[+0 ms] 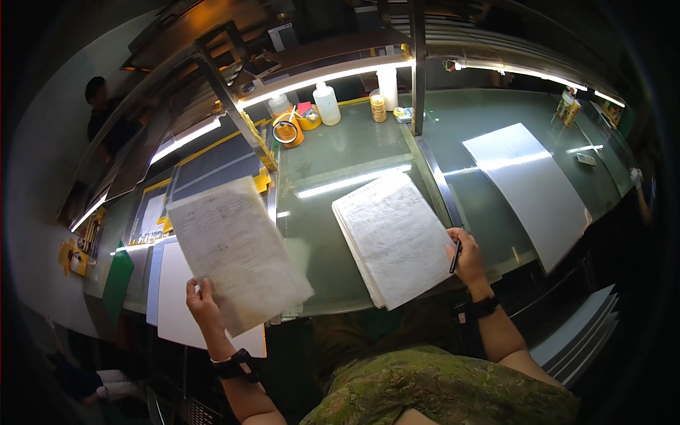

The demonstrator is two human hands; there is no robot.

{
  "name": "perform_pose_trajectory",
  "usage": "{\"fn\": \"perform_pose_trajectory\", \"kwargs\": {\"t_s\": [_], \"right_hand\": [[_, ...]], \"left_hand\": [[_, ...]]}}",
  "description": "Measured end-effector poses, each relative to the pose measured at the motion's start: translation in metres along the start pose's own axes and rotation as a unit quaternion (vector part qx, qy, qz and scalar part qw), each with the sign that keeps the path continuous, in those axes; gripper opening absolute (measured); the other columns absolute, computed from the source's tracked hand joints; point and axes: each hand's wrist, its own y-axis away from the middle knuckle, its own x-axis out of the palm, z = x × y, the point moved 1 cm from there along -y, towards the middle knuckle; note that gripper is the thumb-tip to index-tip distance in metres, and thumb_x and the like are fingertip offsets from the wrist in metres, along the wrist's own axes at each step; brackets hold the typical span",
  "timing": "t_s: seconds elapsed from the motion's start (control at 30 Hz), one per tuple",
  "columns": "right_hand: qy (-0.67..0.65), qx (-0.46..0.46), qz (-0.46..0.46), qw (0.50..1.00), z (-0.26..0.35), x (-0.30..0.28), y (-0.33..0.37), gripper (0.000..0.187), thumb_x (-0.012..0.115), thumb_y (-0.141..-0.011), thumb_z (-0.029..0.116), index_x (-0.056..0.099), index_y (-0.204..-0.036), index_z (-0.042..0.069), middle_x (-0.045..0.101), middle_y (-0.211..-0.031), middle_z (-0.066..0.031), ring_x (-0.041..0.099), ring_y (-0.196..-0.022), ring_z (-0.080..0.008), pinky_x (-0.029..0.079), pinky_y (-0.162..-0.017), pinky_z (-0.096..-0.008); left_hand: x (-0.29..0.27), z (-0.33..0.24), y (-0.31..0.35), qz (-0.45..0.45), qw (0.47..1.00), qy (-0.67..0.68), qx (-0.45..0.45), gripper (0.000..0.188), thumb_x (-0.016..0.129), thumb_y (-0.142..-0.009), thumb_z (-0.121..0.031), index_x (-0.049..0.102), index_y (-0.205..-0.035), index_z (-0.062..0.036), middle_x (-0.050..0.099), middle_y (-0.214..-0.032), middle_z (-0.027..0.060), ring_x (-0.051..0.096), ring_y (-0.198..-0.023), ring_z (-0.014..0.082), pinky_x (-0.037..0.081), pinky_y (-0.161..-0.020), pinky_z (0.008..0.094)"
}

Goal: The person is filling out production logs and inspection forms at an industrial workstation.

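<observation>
Pinched by its lower left edge, a thin sheet of paper (234, 248) with lines of writing hangs from my left hand (204, 306), raised over the left part of the glass-topped table. In front of me lies a stack of written papers (397, 237), its edges slightly uneven. My right hand (467, 261) is closed around a black pen (455, 256) beside the right edge of that stack. The pen tilts with one end downward, and the fingers rest near the paper's edge. Dark bands are on both wrists.
A translucent bottle (326, 103), an orange tape roll (287, 131) and a yellow can (378, 106) stand at the back. A white panel (528, 188) lies to the right, and a white board (177, 297) to the left. A metal post (417, 78) rises behind. Another person (106, 113) is at the far left.
</observation>
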Motion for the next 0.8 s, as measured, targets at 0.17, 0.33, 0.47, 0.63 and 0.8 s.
{"fn": "perform_pose_trajectory", "kwargs": {"t_s": [0.17,0.33,0.47,0.63,0.8], "right_hand": [[-0.008,-0.018,0.021,1.0,0.016,0.011,0.004,0.036,0.069,-0.079,0.001,0.061,-0.114,0.004,0.065,-0.1,-0.0157,0.061,-0.095,-0.0334,0.049,-0.084,-0.0408],[-0.008,-0.081,-0.014,0.997,0.03,0.017,-0.003,0.024,0.068,-0.087,0.01,0.064,-0.111,0.005,0.063,-0.092,-0.0138,0.061,-0.09,-0.0315,0.049,-0.08,-0.039],[0.059,-0.148,0.0,0.987,0.066,-0.006,-0.007,0.015,0.064,-0.093,0.016,0.068,-0.103,0.005,0.064,-0.091,-0.0115,0.059,-0.088,-0.0305,0.048,-0.08,-0.0395],[-0.079,-0.097,0.063,0.99,0.076,-0.003,0.0,0.019,0.062,-0.096,0.02,0.069,-0.099,0.002,0.066,-0.086,-0.0072,0.059,-0.076,-0.0195,0.048,-0.071,-0.0327],[-0.259,0.181,0.329,0.89,0.068,0.01,0.014,0.027,0.059,-0.1,0.028,0.067,-0.097,0.003,0.057,-0.074,0.0039,0.051,-0.064,-0.0052,0.041,-0.059,-0.0217]], "left_hand": [[0.045,-0.009,0.031,0.057,0.994,0.086,-0.037,0.017,0.058,-0.101,-0.015,0.059,-0.11,-0.0017,0.069,-0.084,0.0064,0.058,-0.074,0.0075,0.045,-0.068,0.0213],[0.084,-0.003,0.062,0.128,0.979,0.132,-0.083,0.014,0.059,-0.1,-0.014,0.059,-0.109,-0.0023,0.068,-0.083,0.0055,0.056,-0.073,0.0061,0.044,-0.066,0.0198],[0.111,0.002,0.089,0.16,0.96,0.194,-0.121,0.012,0.058,-0.101,-0.013,0.059,-0.105,-0.0023,0.066,-0.079,0.0043,0.052,-0.068,0.0044,0.04,-0.062,0.019],[0.128,-0.006,0.109,0.204,0.952,0.189,-0.126,0.009,0.058,-0.1,-0.012,0.058,-0.103,-0.003,0.065,-0.076,0.0027,0.049,-0.064,0.0024,0.036,-0.057,0.0178],[0.138,-0.016,0.119,0.22,0.95,0.185,-0.121,0.01,0.059,-0.1,-0.013,0.059,-0.102,-0.0032,0.064,-0.074,0.0016,0.047,-0.062,0.0017,0.035,-0.056,0.0182]]}}
